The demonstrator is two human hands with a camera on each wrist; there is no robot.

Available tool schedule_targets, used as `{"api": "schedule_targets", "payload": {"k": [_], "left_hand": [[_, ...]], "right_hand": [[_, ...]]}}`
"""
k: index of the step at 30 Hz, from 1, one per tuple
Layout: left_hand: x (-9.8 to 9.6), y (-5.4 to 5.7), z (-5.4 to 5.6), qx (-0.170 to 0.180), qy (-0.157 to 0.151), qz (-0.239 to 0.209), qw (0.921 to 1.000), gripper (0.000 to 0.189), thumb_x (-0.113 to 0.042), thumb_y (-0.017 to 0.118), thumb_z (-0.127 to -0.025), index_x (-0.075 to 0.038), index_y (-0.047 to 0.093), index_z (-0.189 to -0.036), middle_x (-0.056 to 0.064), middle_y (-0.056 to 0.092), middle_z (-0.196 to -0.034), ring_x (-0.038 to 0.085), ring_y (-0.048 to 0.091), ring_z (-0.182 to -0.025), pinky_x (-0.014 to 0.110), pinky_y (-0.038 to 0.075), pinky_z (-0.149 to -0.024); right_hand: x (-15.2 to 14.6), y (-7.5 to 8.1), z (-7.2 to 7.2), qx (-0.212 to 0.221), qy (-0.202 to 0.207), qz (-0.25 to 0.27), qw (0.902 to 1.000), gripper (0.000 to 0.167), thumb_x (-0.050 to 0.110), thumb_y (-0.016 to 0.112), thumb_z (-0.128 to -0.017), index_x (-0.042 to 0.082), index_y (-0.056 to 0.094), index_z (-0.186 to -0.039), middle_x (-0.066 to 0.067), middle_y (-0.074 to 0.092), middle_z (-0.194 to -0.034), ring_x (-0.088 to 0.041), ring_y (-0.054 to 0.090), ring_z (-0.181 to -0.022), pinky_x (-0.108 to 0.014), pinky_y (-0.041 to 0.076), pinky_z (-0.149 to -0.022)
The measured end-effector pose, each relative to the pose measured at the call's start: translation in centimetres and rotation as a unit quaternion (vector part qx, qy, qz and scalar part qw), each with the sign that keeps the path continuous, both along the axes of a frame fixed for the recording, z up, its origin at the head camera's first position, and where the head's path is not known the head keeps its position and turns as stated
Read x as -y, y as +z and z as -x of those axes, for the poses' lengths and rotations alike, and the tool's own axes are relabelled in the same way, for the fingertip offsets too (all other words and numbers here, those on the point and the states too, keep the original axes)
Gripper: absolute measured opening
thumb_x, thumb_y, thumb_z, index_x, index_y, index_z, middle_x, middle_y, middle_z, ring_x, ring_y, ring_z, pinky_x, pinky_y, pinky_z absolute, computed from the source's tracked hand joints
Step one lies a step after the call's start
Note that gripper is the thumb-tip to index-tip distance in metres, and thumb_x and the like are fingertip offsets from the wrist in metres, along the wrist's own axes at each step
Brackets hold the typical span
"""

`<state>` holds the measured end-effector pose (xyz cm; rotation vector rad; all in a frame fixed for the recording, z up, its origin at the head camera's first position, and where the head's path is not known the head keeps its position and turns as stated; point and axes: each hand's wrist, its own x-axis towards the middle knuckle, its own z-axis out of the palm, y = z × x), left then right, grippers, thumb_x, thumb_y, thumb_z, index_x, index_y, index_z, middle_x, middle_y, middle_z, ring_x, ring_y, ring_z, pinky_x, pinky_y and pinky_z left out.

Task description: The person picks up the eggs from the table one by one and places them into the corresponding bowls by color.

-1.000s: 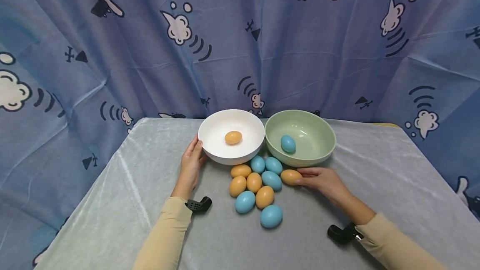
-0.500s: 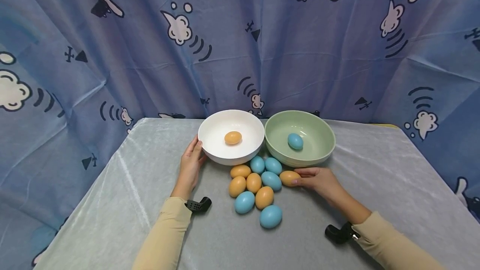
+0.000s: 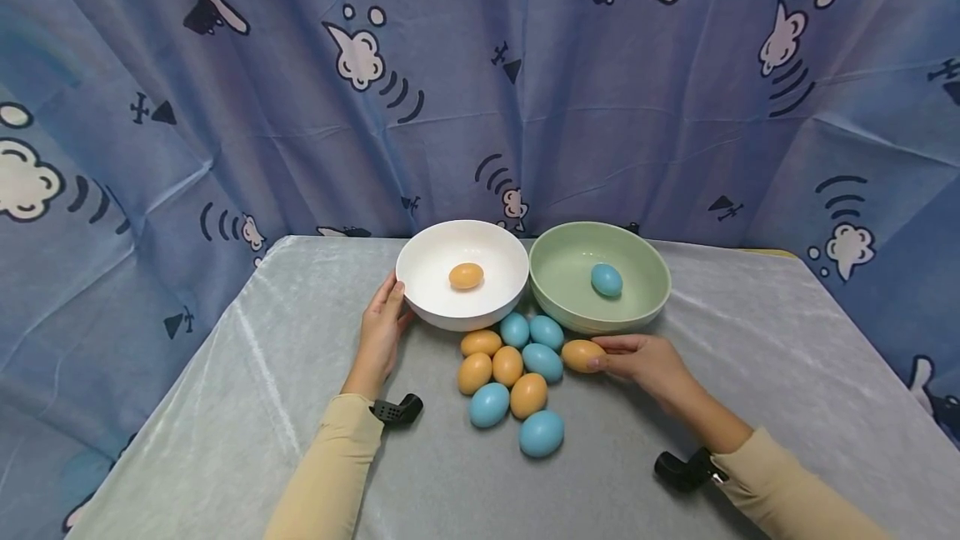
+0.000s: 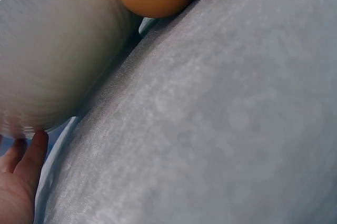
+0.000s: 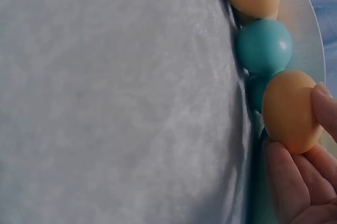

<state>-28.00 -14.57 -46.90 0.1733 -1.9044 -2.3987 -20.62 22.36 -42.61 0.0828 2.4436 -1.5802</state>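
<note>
A pale grey cloth, faintly rumpled and with a soft sheen, spreads under the green bowl. Behind that bowl hangs a blue curtain, creased and printed with planes, puffy clouds and black arcs.

In front of the green bowl, my right hand pinches an orange egg between thumb and fingers. The egg is smooth, plain and lightly glossy, its long axis lying sideways; I cannot tell whether it touches the cloth.

Just left of the green bowl stands the white bowl, holding a second orange egg. My left hand, farther left, rests extended fingers against its outer wall. Inside the green bowl lies a blue egg. Five loose blue eggs and four loose orange eggs, equally smooth, cluster to the green bowl's front left.
</note>
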Motion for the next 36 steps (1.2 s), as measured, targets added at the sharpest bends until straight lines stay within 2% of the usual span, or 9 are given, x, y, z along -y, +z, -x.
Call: {"api": "schedule_targets", "payload": {"k": [7,15,27,36], "left_hand": [[-0.1,0.0,0.0,0.002,0.002,-0.001,1.0,0.059,-0.042,0.052,-0.103,-0.021,0.036,-0.155,-0.002,0.035,-0.161,0.02,0.037,-0.147,0.047,0.035,-0.12],[-0.2,0.0,0.2,0.006,0.011,-0.006,0.9999,0.06,-0.043,0.055,-0.101,-0.02,0.038,-0.154,-0.001,0.036,-0.161,0.019,0.038,-0.147,0.047,0.036,-0.119],[-0.1,-0.1,0.2,0.001,0.006,-0.004,1.0,0.058,-0.041,0.053,-0.103,-0.021,0.037,-0.155,-0.001,0.036,-0.161,0.021,0.038,-0.146,0.047,0.035,-0.12],[-0.1,0.0,0.1,-0.003,0.002,-0.006,1.0,0.059,-0.041,0.053,-0.103,-0.02,0.036,-0.155,0.0,0.034,-0.162,0.022,0.037,-0.147,0.049,0.035,-0.119]], "right_hand": [[0.3,0.7,-0.2,-0.006,0.0,-0.018,0.9998,0.052,0.028,0.082,-0.082,0.0,0.068,-0.124,0.001,0.076,-0.109,0.007,0.063,-0.085,-0.017,0.053,-0.075],[0.5,1.2,-0.2,-0.011,0.004,-0.004,0.9999,0.052,0.026,0.081,-0.083,-0.001,0.067,-0.125,0.001,0.076,-0.11,0.008,0.062,-0.087,-0.016,0.053,-0.076],[1.0,2.3,-0.2,-0.014,0.007,-0.025,0.9996,0.05,0.03,0.081,-0.084,0.003,0.069,-0.125,0.004,0.076,-0.109,0.003,0.059,-0.087,-0.022,0.05,-0.074],[1.5,3.2,0.1,-0.022,0.014,-0.027,0.9993,0.05,0.031,0.08,-0.084,0.002,0.069,-0.124,-0.002,0.076,-0.11,0.002,0.061,-0.092,-0.021,0.052,-0.079]]}}
